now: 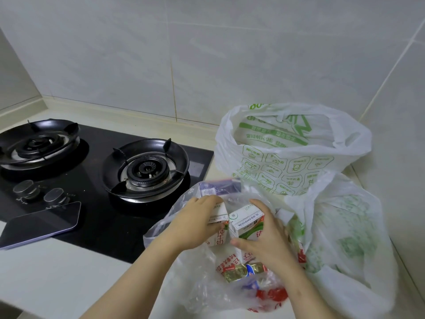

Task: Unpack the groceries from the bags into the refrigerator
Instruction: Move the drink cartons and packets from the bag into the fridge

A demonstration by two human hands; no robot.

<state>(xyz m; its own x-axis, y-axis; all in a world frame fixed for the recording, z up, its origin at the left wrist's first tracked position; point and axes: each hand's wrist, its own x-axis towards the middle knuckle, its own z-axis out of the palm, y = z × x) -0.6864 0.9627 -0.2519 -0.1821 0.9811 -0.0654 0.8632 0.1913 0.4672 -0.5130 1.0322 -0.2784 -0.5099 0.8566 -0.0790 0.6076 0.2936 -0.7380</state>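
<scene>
Leftmost, a phone [43, 223] is laid on the black gas hob [99, 231]. Lower centre, a red-lettered milk carton [219, 237] is gripped by the left hand [195, 223] inside a clear bag [197, 279]; just beside it, a green milk carton [247, 221] is clasped by the right hand [264, 238]. Two green-printed white bags [287, 162] are slumped at the right of the frame.

Two white cartons [219, 229] [248, 223], three bags [164, 229] [287, 162] [345, 226], two burners [39, 143] [147, 169], two knobs [25, 188] [55, 195], one phone [41, 221].
</scene>
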